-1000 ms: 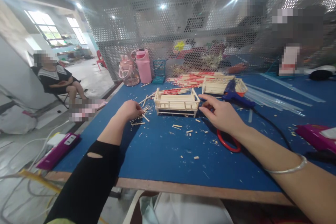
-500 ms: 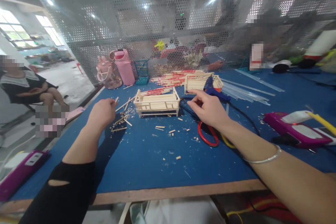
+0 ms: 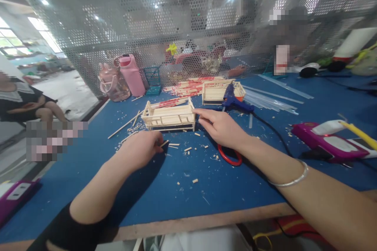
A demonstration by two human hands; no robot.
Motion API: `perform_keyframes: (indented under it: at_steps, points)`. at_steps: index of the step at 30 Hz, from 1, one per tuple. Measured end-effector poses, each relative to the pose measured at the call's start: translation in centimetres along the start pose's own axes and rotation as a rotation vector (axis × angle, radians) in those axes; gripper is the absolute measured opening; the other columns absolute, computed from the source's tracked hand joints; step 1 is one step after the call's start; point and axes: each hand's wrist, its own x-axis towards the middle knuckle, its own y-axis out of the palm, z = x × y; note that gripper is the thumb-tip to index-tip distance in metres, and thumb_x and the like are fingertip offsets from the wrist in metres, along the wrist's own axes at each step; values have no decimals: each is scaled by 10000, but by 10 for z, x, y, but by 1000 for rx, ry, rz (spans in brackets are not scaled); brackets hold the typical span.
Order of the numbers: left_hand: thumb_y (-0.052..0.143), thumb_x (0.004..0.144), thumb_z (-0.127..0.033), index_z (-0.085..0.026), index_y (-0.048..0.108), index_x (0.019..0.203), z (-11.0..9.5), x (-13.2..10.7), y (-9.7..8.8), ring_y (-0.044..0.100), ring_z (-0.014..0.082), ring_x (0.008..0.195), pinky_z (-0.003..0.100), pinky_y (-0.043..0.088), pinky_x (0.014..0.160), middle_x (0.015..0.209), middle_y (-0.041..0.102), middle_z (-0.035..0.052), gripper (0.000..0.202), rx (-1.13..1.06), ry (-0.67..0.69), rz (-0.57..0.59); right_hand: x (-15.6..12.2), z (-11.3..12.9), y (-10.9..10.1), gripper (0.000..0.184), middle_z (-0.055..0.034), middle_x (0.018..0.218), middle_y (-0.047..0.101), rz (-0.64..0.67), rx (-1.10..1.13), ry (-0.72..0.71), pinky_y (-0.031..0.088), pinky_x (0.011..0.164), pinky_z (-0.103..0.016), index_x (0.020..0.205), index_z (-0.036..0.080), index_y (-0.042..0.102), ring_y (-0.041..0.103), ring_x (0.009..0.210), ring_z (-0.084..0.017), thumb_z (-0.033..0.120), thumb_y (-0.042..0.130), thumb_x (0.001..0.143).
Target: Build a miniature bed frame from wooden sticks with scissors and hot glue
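In my left hand (image 3: 140,150), closed in a pinch, is a short wooden stick (image 3: 164,144) whose end pokes out past the fingertips. Just beyond it a small bed-like frame of wooden sticks (image 3: 169,118) stands upright on the blue table, with slatted base, side rails and corner posts. My right hand (image 3: 222,127) has its fingers stretched out, the index fingertip at the frame's right end post; whether it presses on it I cannot tell. Red-handled scissors (image 3: 231,159) lie partly hidden under my right hand and wrist. Offcuts (image 3: 188,149) are scattered before the frame.
A blue glue gun (image 3: 235,100) with a black cord rests by a second stick frame (image 3: 210,93). Red-marked sticks (image 3: 188,86), clear glue sticks (image 3: 268,100) and pink bottles (image 3: 132,74) line the back. A purple power strip (image 3: 330,141) lies right. A person sits at left.
My left hand has moved right and nearer with a short stick, to the front of the frame. My right hand has moved left to the frame's end post. The view has shifted slightly.
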Motion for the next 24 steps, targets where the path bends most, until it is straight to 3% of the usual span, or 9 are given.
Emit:
perform_keyframes:
  at_steps: [2,5,7,9,11,16,19,21,24]
  points:
    - [566,757,-269,-225,635,807,3,1,0,608,217,737,272,339,587,790,687,37,96,13,-10,-7,0,2,0,340,-60,964,709,-32,-38,39,466,764,-300,1127,190,614,643,866,-183,188,440,836]
    - [557,765,-265,-217,616,730,6,0,-1,592,202,705,263,316,570,742,669,28,84,14,1,24,-1,9,-3,223,-42,796,710,-30,-154,155,439,656,-273,915,180,686,631,718,-170,196,490,808]
    - [562,775,-289,-213,608,700,5,0,-2,585,200,681,263,305,557,712,658,28,116,8,2,29,-1,14,-3,196,-44,799,724,110,-253,220,427,641,-276,792,196,713,638,730,-183,245,524,807]
    - [564,790,-334,-207,608,701,1,-1,-4,583,202,673,265,302,548,706,654,33,161,-16,-3,-7,-1,17,0,208,-47,835,738,274,-342,269,426,630,-281,805,220,734,651,771,-206,321,552,811]
    - [550,811,-370,-203,620,761,-5,-3,-7,579,194,661,263,311,544,705,650,29,187,-79,9,-101,1,17,6,210,-59,862,741,357,-391,287,431,630,-286,842,229,741,660,811,-227,338,563,816]
    - [520,842,-329,-187,621,971,-17,-7,-7,548,141,578,249,380,563,640,609,-13,217,-273,195,-440,3,13,13,164,-74,819,734,387,-339,238,447,683,-290,763,193,723,664,804,-221,209,568,812]
    - [510,850,-280,-174,609,1011,-20,-4,-3,582,144,646,259,440,622,723,644,11,216,-287,270,-609,4,14,12,147,-40,706,703,305,-109,290,457,650,-262,735,177,680,643,683,-161,182,560,819]
    - [510,847,-228,-164,596,1051,-22,3,-3,616,179,849,301,473,764,911,680,62,230,-244,309,-708,4,15,11,141,2,589,640,213,225,429,462,585,-241,691,171,632,598,562,-120,162,559,812]
    - [536,811,-170,-161,527,1201,-25,19,-12,542,232,1130,389,424,953,1199,622,99,391,-183,344,-683,7,18,12,145,49,519,582,88,664,634,473,543,-212,651,171,584,553,485,-77,91,570,772]
